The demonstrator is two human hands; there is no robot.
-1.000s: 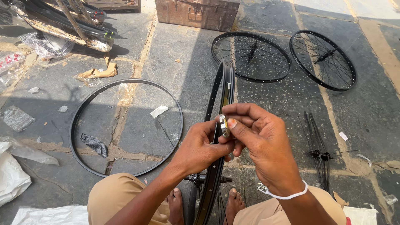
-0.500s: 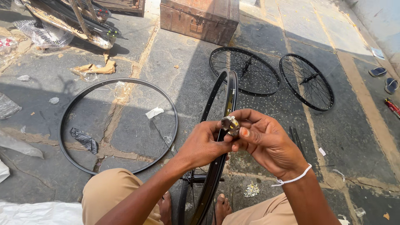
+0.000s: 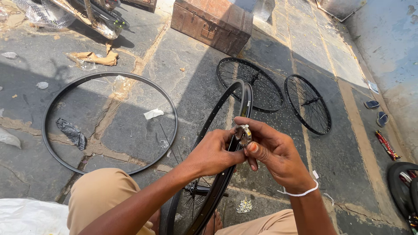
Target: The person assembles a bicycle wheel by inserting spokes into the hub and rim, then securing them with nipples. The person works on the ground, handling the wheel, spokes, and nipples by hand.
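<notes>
Two hands meet at the top of an upright black wheel rim [image 3: 226, 143] wedged between our knees. Left hand [image 3: 213, 153] and right hand [image 3: 276, 152] both pinch a small silvery metal fitting [image 3: 242, 134] right at the rim's edge, fingertips pressed together on it. Best approach, we judge: keep rim braced w/ legs, work the fitting square to the rim. Nearby on the stone floor [image 3: 200, 78]: bare rim [image 3: 111, 122] lying flat at left, two spoked wheels [image 3: 250, 85] [image 3: 308, 104] ahead, rusty metal trunk [image 3: 211, 21] beyond, loose small parts [image 3: 244, 206] near our feet. Nothing blocks the hands.
</notes>
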